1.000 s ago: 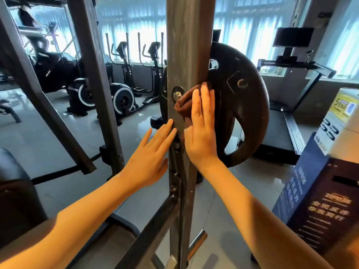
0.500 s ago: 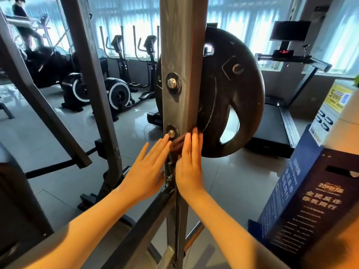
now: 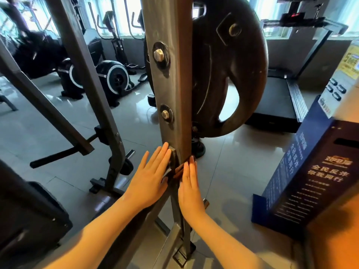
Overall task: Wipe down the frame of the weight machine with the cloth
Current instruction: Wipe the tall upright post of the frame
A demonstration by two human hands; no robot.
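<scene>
Our right hand point(image 3: 191, 191) presses the cloth point(image 3: 179, 170) flat-fingered to the post point(image 3: 171, 84), a scrap showing at its thumb side. Our left hand point(image 3: 150, 179) lies open on the bracket point(image 3: 172, 157) beside it, holding nothing. Nothing pinches the cloth, so we think it may slip free and drop.

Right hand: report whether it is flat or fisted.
Flat: the right hand presses the cloth against the post with straight fingers.
</scene>
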